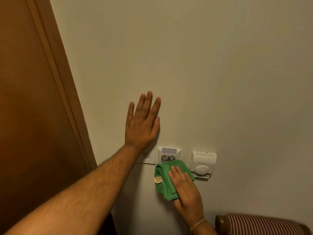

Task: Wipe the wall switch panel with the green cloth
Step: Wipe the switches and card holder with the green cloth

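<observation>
Left hand [142, 126] flat on wall [203, 82], fingers straight, 11 o'clock of panel [168, 155]. Right hand [184, 189], fingers straight, presses cloth [162, 177] at 6 o'clock.

We take the scribbled switch panel [169, 154] as our landmark: a white plate with a card slot at its top and black scrawl across its middle. Our left hand [142, 122] lies flat on the wall [203, 73] just above it and to its left, fingers straight and spread. Our right hand [184, 185] presses the folded green cloth [166, 177] to the wall just below the panel; the cloth's top edge touches the panel's lower edge. A white thermostat [204, 162] hangs just right of the panel, a plain switch plate [149, 157] just left. A wooden door frame [55, 82] stands far left, and a striped chair back [262, 224] sits below to the right.
</observation>
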The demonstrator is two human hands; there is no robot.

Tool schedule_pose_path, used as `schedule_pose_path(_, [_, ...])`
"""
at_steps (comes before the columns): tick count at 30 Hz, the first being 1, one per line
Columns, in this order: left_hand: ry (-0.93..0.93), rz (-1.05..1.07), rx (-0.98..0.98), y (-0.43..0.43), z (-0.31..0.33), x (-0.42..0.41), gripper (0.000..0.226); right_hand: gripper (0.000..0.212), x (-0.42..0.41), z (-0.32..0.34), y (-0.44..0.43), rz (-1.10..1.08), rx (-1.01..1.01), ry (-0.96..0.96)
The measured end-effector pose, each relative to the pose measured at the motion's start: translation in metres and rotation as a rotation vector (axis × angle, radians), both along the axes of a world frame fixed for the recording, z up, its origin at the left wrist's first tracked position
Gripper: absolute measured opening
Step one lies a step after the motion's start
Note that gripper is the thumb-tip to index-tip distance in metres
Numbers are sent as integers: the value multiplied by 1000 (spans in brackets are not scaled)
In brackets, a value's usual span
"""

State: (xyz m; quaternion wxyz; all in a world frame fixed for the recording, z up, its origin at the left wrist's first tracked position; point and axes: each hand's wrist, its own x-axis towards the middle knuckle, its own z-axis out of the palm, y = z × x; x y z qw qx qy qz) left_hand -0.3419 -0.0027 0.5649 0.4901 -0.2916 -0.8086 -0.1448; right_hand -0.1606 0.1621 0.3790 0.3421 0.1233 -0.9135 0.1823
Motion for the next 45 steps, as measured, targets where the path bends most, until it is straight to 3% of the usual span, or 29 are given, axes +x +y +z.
schedule_pose_path(7, [105,-3,47,6,0,-16,70,63,-22,-14,3,-72,54,54])
schedule_pose_path(13, [164,-40,27,5,-8,-23,74,84,-36,-29,7,-127,141,70])
schedule_pose_path(18, [180,-42,36,6,-12,-27,70,72,-42,-33,-1,-165,123,108])
schedule_pose_path(22, [166,-44,53,7,-23,-28,68,82,-45,-34,-2,-187,141,116])
schedule_pose_path(28, [150,-40,57,8,-24,-30,70,68,-52,-35,2,-254,239,157])
schedule_pose_path(31, [149,-50,68,8,-25,-31,71,72,-52,-39,11,-297,279,188])
schedule_pose_path(35, [152,-42,58,8,-27,-32,72,65,-50,-46,5,-336,178,178])
schedule_pose_path(41, [156,-37,60,9,-27,-35,73,47,-62,-45,-25,-226,128,190])
schedule_pose_path(45, [159,-29,57,8,-26,-36,74,50,-59,-40,-18,-213,188,183])
